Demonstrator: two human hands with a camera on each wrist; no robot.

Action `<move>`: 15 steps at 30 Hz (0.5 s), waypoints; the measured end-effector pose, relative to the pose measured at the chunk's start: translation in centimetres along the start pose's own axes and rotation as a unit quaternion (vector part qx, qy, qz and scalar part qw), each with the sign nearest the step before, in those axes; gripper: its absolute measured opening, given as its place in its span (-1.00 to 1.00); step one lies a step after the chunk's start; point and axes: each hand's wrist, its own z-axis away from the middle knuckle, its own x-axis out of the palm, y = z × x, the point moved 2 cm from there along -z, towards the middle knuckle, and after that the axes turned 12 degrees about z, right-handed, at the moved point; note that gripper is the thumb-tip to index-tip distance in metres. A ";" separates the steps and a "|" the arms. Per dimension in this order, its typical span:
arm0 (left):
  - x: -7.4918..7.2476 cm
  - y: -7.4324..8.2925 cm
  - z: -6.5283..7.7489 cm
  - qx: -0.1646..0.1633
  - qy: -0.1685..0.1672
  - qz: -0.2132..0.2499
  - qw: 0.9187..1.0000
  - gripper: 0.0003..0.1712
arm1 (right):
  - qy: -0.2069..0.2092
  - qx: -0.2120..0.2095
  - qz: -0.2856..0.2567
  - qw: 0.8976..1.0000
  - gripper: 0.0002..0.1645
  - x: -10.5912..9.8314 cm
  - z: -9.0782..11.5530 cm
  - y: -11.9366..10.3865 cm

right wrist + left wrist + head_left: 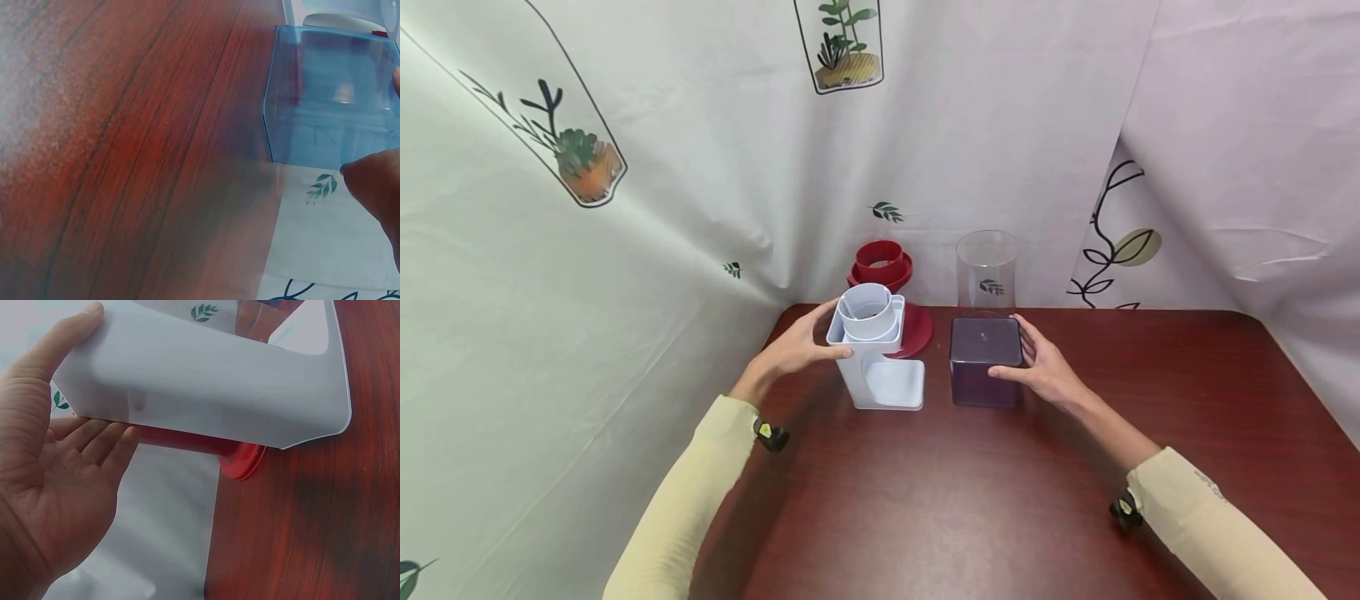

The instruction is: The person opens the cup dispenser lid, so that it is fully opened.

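Observation:
Around the upper left side of a white plastic stand (859, 371), my left hand (797, 343) holds with the thumb on the near side and fingers behind. The stand has a round collar (867, 310) on top and a flat square foot; its smooth side wall (200, 381) fills the left wrist view. My right hand (1047, 367) grips the right side of a translucent bluish square container (986, 342), which has its closed face up. In the right wrist view the thumb touches the container (337, 100) at its edge; the other fingers are mostly out of frame.
Behind the white stand is a red plastic piece (880, 262) with a round ring top and red disc base (917, 331). A clear cylinder (986, 271) stands behind the square container. The dark red wooden table (910, 500) meets a printed white cloth (985, 125) at its back and left.

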 end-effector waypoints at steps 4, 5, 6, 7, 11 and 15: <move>0.0 -0.1 0.0 0.003 0.001 -0.002 1.000 0.17 | -0.002 -0.001 0.002 1.000 0.37 0.0 -0.1 0.1; 0.1 -0.1 0.0 0.003 0.002 -0.003 1.000 0.17 | -0.002 -0.001 0.003 1.000 0.37 0.0 -0.1 0.2; 0.1 -0.1 0.0 0.003 0.003 -0.004 1.000 0.17 | -0.003 -0.002 0.004 1.000 0.38 0.0 -0.1 0.2; 0.1 -0.1 0.0 0.004 0.003 -0.006 1.000 0.17 | -0.003 -0.002 0.005 1.000 0.38 0.0 -0.2 0.2; 0.2 -0.2 0.0 0.006 0.007 -0.008 1.000 0.19 | -0.002 -0.001 0.010 1.000 0.37 0.1 -0.1 0.0; 0.4 -0.2 0.1 0.014 0.009 -0.009 1.000 0.19 | 0.001 0.000 0.011 1.000 0.37 0.2 0.0 -0.1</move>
